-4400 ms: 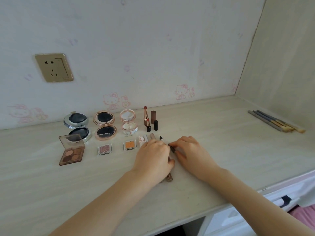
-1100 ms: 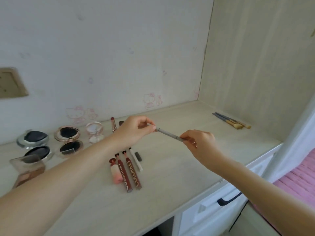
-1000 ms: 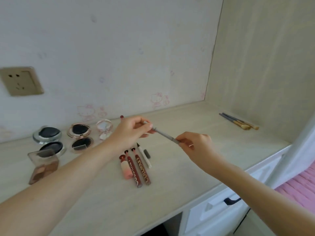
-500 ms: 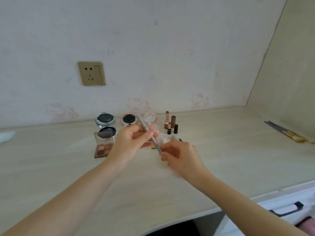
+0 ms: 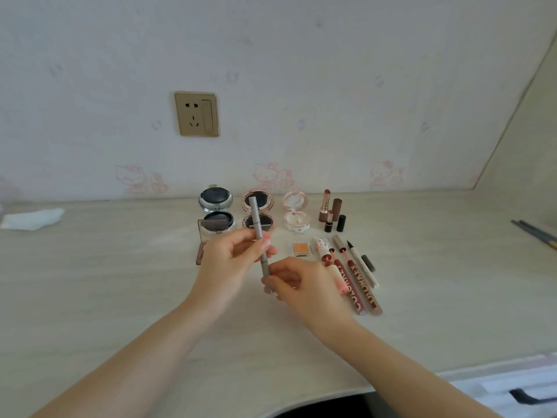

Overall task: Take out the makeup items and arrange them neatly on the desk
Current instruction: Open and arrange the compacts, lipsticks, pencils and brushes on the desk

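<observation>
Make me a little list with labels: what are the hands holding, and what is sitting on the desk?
held thing: grey pencil, raised above the desk, nearly upright
left hand: pinches the pencil near its middle
right hand: pinches the pencil's lower end
back row: open round compacts, two lipsticks standing with their caps beside them
right of hands: lip gloss tubes and a white eyeliner pen lying side by side
small pan: orange eyeshadow
far right: brushes
far left: white tissue
wall: socket

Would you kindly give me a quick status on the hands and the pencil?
Left hand and right hand both grip the grey pencil, held above the desk. Not yet laid down. Nothing in the way.
</observation>
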